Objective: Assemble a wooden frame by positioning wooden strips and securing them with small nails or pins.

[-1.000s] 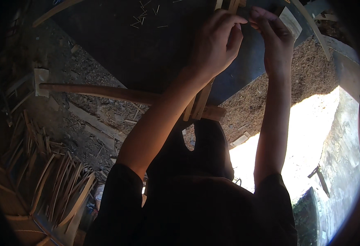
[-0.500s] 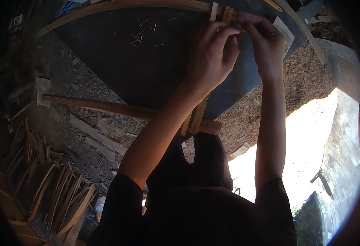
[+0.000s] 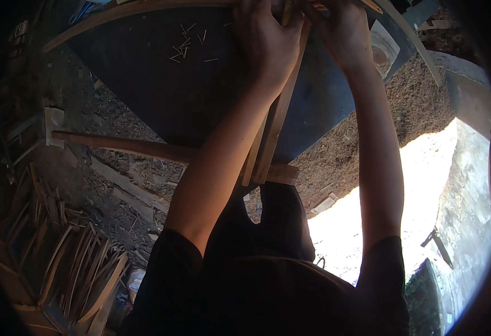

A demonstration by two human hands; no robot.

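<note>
My left hand (image 3: 269, 47) is at the top edge, its fingers curled over the far ends of two narrow wooden slats (image 3: 273, 123) where they meet a curved wooden rail (image 3: 139, 8). Its fingertips are partly cut off by the picture's edge. Close beside its thumb, my right hand (image 3: 342, 36) has its fingers bent together at the slats' end; whatever they pinch is hidden. The slats run toward me to a nearer wooden rail (image 3: 145, 147). Several thin nails (image 3: 184, 47) lie scattered on the dark board (image 3: 212, 95), left of my left hand.
A pale wood piece (image 3: 384, 49) lies on the board's right side. A curved strip (image 3: 416, 42) passes beyond it. Bundled thin wood strips (image 3: 83, 274) stand at lower left. Wood scraps and sawdust (image 3: 419, 101) cover the ground, with a bright sunlit patch at right.
Both hands have moved farther away, toward the top edge. My left hand has come down over the slats' far ends, and my right hand has stayed close beside it.
</note>
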